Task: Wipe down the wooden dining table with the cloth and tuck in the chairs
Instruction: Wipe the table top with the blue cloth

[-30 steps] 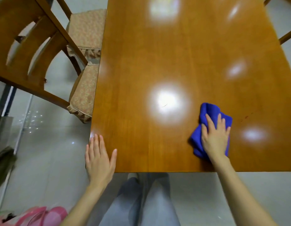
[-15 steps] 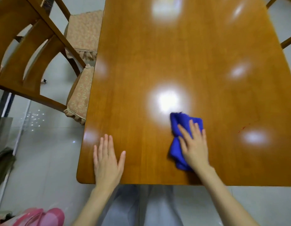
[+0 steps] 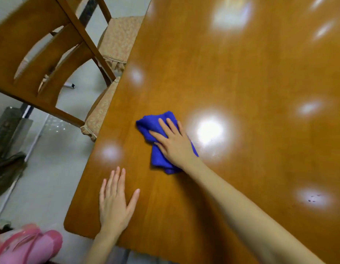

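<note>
The glossy wooden dining table (image 3: pixel 241 77) fills most of the view. A crumpled blue cloth (image 3: pixel 156 134) lies on it near the left edge. My right hand (image 3: pixel 174 142) presses flat on the cloth with fingers spread, covering its middle. My left hand (image 3: pixel 114 202) rests flat on the table near the front left corner, holding nothing. A wooden chair (image 3: pixel 41 60) stands at the table's left side, its cushioned seat (image 3: pixel 100 113) partly under the tabletop. A second cushioned chair seat (image 3: pixel 119 39) sits farther back along the same side.
Small dark specks (image 3: pixel 313 199) mark the table at the right front. Pink slippers (image 3: pixel 30 246) lie on the pale tiled floor at the lower left. A dark bundle (image 3: pixel 7 168) sits on the floor at the far left.
My right hand has swept the cloth leftward and away from the front edge. My left hand has moved further onto the table. The view has shifted and tilted.
</note>
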